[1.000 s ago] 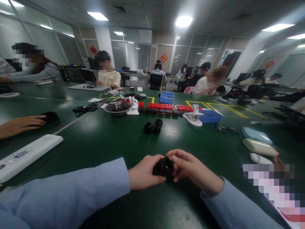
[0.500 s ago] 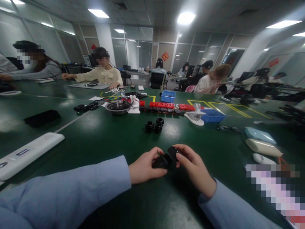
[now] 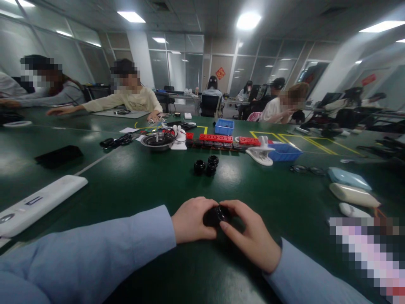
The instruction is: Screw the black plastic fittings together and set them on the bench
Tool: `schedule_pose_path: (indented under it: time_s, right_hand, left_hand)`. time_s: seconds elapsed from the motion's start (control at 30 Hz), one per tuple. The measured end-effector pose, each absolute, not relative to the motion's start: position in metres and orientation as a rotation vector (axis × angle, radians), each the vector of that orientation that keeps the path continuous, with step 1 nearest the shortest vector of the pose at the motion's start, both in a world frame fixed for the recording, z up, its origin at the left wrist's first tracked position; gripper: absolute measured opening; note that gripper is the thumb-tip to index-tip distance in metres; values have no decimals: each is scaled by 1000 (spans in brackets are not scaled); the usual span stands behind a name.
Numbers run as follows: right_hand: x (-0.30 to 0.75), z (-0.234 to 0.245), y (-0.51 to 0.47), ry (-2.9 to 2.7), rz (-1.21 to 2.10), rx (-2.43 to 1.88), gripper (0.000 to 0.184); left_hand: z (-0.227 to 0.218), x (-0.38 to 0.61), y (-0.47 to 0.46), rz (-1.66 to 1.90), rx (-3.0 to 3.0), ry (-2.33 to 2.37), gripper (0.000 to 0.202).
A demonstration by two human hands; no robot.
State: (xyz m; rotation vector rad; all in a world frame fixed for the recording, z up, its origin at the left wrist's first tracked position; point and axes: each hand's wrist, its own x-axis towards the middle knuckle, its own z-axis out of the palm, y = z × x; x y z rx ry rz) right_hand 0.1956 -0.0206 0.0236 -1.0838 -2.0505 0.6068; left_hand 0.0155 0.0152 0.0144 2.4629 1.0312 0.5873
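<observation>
My left hand (image 3: pixel 191 219) and my right hand (image 3: pixel 249 234) meet over the green table (image 3: pixel 133 177), both closed round a small black round part (image 3: pixel 215 215) held between the fingertips. Pale blue sleeves cover both forearms. Three more black round parts (image 3: pixel 206 166) stand in a cluster on the table a little beyond my hands.
A white power strip (image 3: pixel 34 204) lies at the left and a black phone (image 3: pixel 58 155) beyond it. Pale cases (image 3: pixel 352 194) and glasses (image 3: pixel 305 170) lie at the right. Farther back are a metal bowl (image 3: pixel 157 141), red blocks (image 3: pixel 217 138), blue bins (image 3: pixel 284 153) and a white clip (image 3: pixel 261 154). Other people sit around the table.
Half a second ago my right hand held a black piece apart from the part in my left hand; now both hands are closed together on it. The neighbour's hand at left has gone.
</observation>
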Motion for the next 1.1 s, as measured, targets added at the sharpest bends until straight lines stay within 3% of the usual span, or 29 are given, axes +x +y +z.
schedule_pose_path:
  time_s: [0.17, 0.33, 0.53, 0.87, 1.1]
  right_hand:
    - [196, 20, -19, -2031, 648, -1111, 26]
    - [195, 23, -20, -2120, 615, -1046, 28]
    - [196, 28, -20, -2213, 562, -1042, 31]
    - [195, 34, -24, -2384, 479, -1025, 38]
    - [196, 34, -22, -2404, 468, -1055, 38]
  left_hand:
    - [11, 15, 20, 513, 2542, 1009, 24]
    - [7, 17, 23, 404, 2589, 1075, 42]
    - [6, 8, 33, 410, 2678, 821, 61]
    - [5, 1, 44, 374, 2591, 537, 53]
    - [1, 1, 42, 415, 2639, 599, 44]
